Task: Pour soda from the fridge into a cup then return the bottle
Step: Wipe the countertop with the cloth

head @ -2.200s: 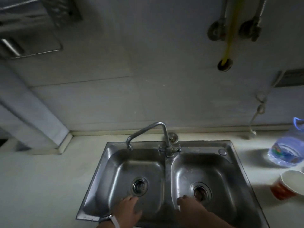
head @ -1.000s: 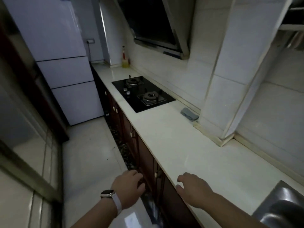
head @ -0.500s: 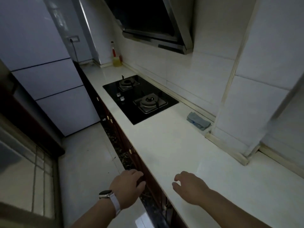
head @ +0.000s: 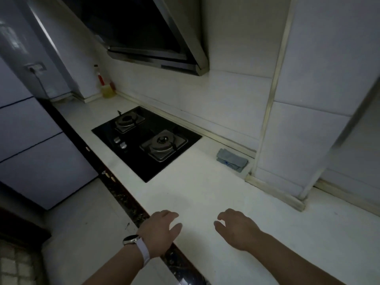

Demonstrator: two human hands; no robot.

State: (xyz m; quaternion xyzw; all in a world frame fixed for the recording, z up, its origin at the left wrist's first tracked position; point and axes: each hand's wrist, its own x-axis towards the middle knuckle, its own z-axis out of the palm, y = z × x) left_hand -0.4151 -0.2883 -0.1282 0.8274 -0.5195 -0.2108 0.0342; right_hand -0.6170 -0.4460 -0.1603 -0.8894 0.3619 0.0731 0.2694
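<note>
So on the far left there's the fridge [head: 30, 140], doors closed, standing at the end of the bench [head: 205, 194] run. No soda bottle anywhere in view, so I'd guess it's inside the fridge, and no cup showing either. Next along is the black hob [head: 146, 140] set into the bench, with a yellowish bottle [head: 106, 87] in the back corner by the wall (looks like oil or soap, not soda) and the hood [head: 148, 38] above. Down front, the left hand [head: 160, 233], watch [head: 131, 239] on the wrist, hovers over the bench edge, fingers loose and spread, holding nothing. The right hand [head: 236, 229] hangs over the bench just beside it, also slack and empty. Further right a folded grey cloth [head: 231, 160] sits against the wall. Reads to me like the very first step: heading for the fridge. Next move needs walking down the aisle and getting one hand on the fridge door to pull it open.
</note>
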